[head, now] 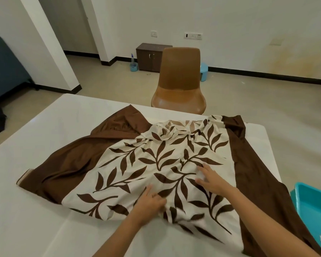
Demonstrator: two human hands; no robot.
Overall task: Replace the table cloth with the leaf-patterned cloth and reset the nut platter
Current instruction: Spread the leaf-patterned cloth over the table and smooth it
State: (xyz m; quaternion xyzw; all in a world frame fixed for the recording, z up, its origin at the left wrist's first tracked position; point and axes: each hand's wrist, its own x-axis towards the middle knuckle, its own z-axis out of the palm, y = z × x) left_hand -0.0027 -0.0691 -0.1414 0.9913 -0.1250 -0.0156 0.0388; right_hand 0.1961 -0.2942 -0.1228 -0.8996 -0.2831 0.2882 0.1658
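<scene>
Table [35, 210]: its white top shows at 9 o'clock of the cloth.
Leaf-patterned cloth [119, 169]: lies rumpled on the middle of the table, with the brown borders folded over and the fabric bunched toward 12 o'clock.
Left hand [150, 201]: rests on the cloth near 6 o'clock. Blur hides whether your fingers pinch a fold.
Chair [180, 80]: stands beyond the table at 12 o'clock.
Right hand [211, 179]: your fingers are straight and spread, pressing flat on the cloth.
Tub [313, 206]: teal, at 4 o'clock.
Done: the new cloth is on the table.
Left: spread and square it, then set the nut platter, which is not in view.
</scene>
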